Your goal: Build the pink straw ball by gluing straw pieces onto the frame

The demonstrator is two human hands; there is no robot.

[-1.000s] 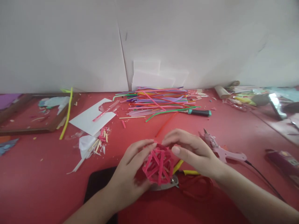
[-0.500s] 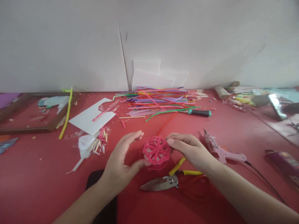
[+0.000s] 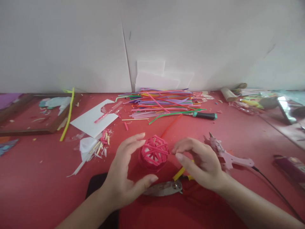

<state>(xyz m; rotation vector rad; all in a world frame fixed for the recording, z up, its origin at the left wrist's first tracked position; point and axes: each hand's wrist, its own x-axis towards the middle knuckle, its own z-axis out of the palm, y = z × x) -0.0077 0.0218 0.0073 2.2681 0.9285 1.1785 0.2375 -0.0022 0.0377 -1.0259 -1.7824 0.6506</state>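
A small pink openwork ball (image 3: 156,152) of crossed strips rests on the red table between my hands, with a rounded darker red rim showing around its lower side. My left hand (image 3: 124,168) curves around its left side, thumb and fingers wide apart, with no clear contact. At its right, my right hand (image 3: 200,162) has thumb and fingertips parted, close to the ball with nothing visible in them. Scissors (image 3: 164,189) with yellow-wrapped grips lie just below, partly covered by my left thumb and right hand.
Behind lie a pile of coloured pipe cleaners (image 3: 164,103) and a black-and-teal handled tool (image 3: 205,115). A pink glue gun (image 3: 228,156) with a cord is at right. White paper (image 3: 92,119), wooden scraps (image 3: 97,148) and a dark flat object (image 3: 95,183) are at left.
My right fingers have let go of the ball's right edge and moved slightly right. The ball has turned and shifted a little left; my left thumb has come off it.
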